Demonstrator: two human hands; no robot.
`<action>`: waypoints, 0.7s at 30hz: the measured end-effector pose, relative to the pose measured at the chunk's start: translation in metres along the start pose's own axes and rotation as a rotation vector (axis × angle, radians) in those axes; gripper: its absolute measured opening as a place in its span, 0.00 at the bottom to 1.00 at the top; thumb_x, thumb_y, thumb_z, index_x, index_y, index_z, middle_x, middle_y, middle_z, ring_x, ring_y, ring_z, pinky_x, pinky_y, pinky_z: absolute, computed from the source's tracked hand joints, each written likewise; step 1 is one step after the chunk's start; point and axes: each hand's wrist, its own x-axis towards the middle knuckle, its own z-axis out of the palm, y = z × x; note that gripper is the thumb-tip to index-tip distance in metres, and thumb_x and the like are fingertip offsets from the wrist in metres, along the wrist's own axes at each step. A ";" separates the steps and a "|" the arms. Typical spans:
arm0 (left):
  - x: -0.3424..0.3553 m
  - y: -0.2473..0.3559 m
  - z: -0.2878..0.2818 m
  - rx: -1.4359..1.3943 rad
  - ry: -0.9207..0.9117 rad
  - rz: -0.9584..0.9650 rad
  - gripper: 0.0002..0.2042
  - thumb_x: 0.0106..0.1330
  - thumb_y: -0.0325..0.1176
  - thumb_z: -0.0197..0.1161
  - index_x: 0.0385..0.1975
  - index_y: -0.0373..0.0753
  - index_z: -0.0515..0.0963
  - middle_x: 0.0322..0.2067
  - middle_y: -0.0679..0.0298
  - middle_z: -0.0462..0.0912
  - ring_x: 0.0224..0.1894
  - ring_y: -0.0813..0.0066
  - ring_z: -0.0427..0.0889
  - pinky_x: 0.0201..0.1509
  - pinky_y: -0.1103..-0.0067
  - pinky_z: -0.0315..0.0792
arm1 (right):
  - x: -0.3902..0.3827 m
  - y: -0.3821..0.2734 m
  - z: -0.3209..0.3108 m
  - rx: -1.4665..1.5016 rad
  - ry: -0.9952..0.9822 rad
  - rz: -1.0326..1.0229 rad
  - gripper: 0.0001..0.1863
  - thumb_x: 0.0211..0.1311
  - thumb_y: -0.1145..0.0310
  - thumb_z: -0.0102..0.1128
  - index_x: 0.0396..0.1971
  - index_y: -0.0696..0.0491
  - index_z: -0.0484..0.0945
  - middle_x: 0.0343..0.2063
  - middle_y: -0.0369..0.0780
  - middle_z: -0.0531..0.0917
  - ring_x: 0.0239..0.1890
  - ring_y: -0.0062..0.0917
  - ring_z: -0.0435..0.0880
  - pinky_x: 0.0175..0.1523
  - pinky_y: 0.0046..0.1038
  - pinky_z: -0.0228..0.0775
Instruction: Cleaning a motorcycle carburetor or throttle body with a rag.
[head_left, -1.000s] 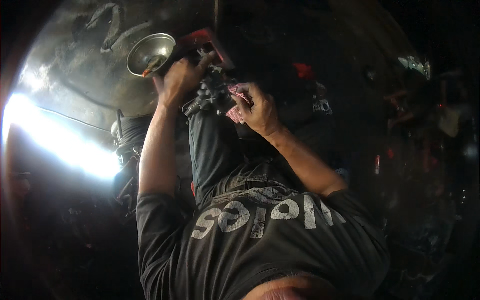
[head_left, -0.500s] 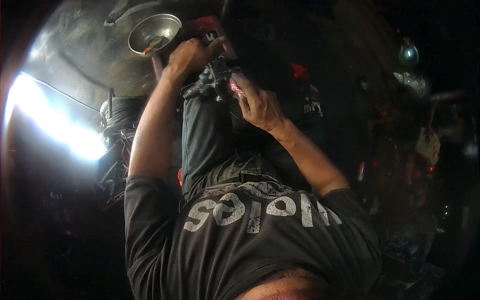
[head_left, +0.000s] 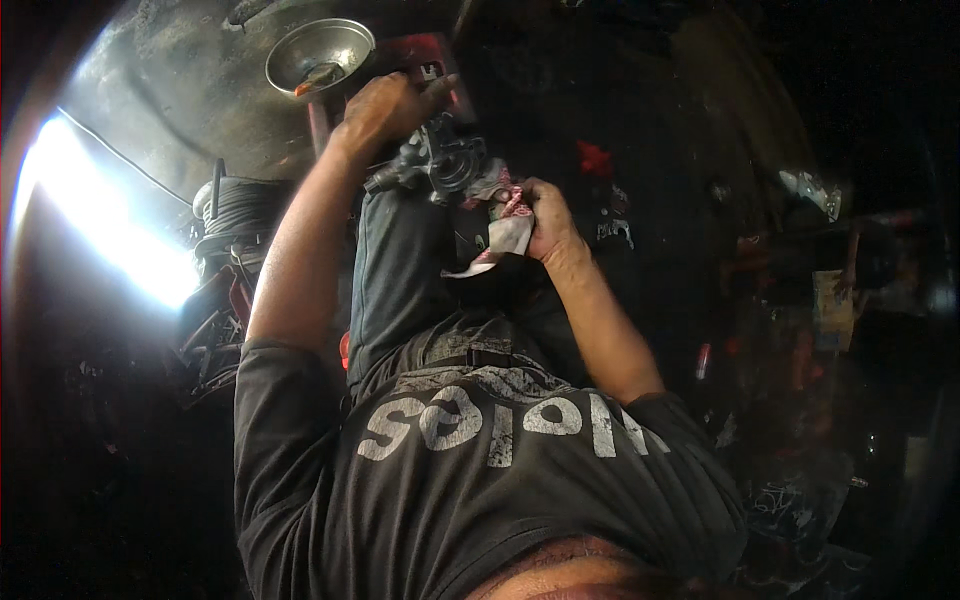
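A person looks down over their own dark grey printed T-shirt (head_left: pixel 480 470) and dark trousers in a dim workshop. The left hand (head_left: pixel 385 110) grips the top of a grey, greasy metal engine part (head_left: pixel 440 165), a small carburettor-like casting resting on the left thigh; its fingers are curled closed around the part. The right hand (head_left: pixel 540 215) has its fingers pinched shut on a crumpled white-and-red rag (head_left: pixel 495 225), pressed against the part's right side. A shiny metal bowl (head_left: pixel 320 55) sits on the oily floor (head_left: pixel 190 90) just beyond the left hand, beside a red block-shaped object (head_left: pixel 425 65). A coil of black cable (head_left: pixel 235 210) lies to the left, near a glaring strip of daylight.

The work in hand looks like wiping the part clean. The next move probably calls for turning the part with the left hand to present an unwiped face to the rag.

Compared with half a second ago, the view has tilted slightly, and the right hand has shifted lower on the part, with more rag hanging loose below it.
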 end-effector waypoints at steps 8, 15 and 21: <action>0.000 -0.008 0.004 -0.049 -0.011 0.009 0.37 0.62 0.68 0.47 0.45 0.35 0.81 0.43 0.46 0.83 0.51 0.52 0.80 0.55 0.62 0.71 | -0.022 0.014 0.013 0.195 -0.115 0.073 0.16 0.67 0.58 0.52 0.29 0.55 0.77 0.22 0.36 0.78 0.20 0.23 0.76 0.25 0.22 0.71; 0.014 -0.015 0.019 0.008 0.091 0.119 0.37 0.62 0.69 0.46 0.42 0.35 0.82 0.40 0.45 0.83 0.47 0.48 0.81 0.52 0.61 0.73 | -0.013 0.016 0.020 -1.017 0.032 -0.603 0.18 0.66 0.57 0.55 0.44 0.57 0.75 0.37 0.45 0.84 0.32 0.36 0.85 0.37 0.35 0.79; -0.006 0.004 -0.001 0.036 -0.018 0.056 0.37 0.62 0.70 0.45 0.43 0.37 0.82 0.39 0.45 0.83 0.47 0.49 0.81 0.51 0.61 0.74 | 0.019 0.016 0.049 -1.643 -0.068 -0.318 0.18 0.54 0.72 0.58 0.47 0.59 0.71 0.27 0.47 0.83 0.30 0.33 0.85 0.34 0.33 0.76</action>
